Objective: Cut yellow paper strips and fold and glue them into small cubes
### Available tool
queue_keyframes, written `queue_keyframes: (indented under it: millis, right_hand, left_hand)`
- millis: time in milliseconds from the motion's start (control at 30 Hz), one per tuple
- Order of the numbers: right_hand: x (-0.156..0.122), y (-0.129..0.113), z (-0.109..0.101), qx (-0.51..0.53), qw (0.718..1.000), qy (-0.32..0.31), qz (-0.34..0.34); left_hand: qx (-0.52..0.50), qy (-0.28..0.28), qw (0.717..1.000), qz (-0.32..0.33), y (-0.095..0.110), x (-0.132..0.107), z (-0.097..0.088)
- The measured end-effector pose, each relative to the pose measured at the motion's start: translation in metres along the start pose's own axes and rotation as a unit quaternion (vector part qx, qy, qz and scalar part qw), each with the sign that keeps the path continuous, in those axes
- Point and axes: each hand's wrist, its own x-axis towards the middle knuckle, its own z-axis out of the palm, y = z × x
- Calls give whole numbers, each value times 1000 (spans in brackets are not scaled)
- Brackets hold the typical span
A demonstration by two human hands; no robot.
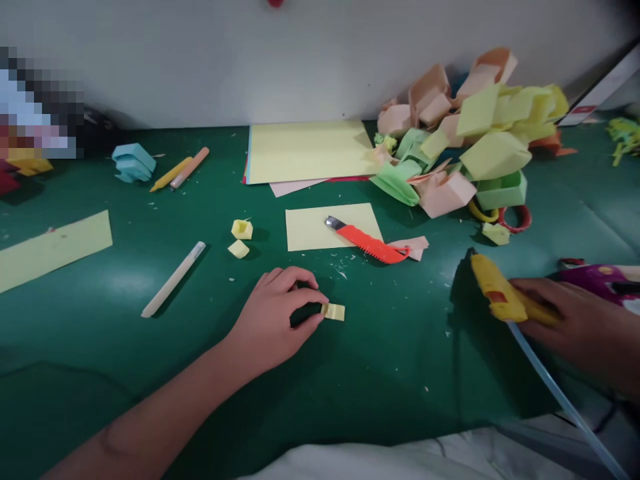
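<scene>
Between thumb and fingertips, my left hand (280, 317) pinches one end of a small folded strip of yellow paper (337, 312) on the green table. My right hand (575, 320) is wrapped round the handle of a yellow hot glue gun (500, 287), its dark nozzle pointing away from me. A long clear glue stick (555, 390) trails out of its back. Beyond my left hand sit a tiny open yellow paper box (243, 229) and a small folded yellow paper piece (239, 249). An orange-handled utility knife (370, 242) lies across a yellow paper rectangle (307, 228).
A heap of folded paper boxes (450, 140) rises at the back right, with scissors (515, 217) partly under it. Coloured sheets (305, 153) are stacked against the wall. A rolled white paper stick (174, 279), two pens (183, 170) and a pale green strip (60, 247) lie left.
</scene>
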Motion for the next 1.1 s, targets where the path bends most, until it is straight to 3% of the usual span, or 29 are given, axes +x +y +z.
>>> queue_keyframes:
  millis: [133, 333, 433, 600, 733, 867, 967, 1100]
  right_hand:
    - [29, 3, -5, 37, 998, -45, -33]
    - [62, 18, -2, 36, 995, -16, -97]
    - [68, 17, -1, 52, 992, -11, -115]
    - [64, 0, -16, 62, 992, -21, -109]
    - [49, -1, -24, 105, 991, 6, -80]
    - [19, 22, -19, 112, 993, 28, -21]
    - [-3, 33, -13, 109, 991, 39, 71]
    - [-11, 17, -14, 47, 981, 35, 183]
  left_hand:
    - [-19, -7, 1000, -10, 0, 2, -2]
    - [-81, -19, 996, 36, 1, 0, -2]
    - [-116, -20, 991, 60, 4, -2, -4]
    - [-157, 32, 985, 56, 6, -5, -6]
    - [-161, 56, 984, 58, 5, -5, -7]
    - [-184, 60, 979, 67, 8, -5, -9]
    - [-193, 73, 977, 63, 10, -5, -10]
    - [-213, 90, 972, 33, 10, -4, -11]
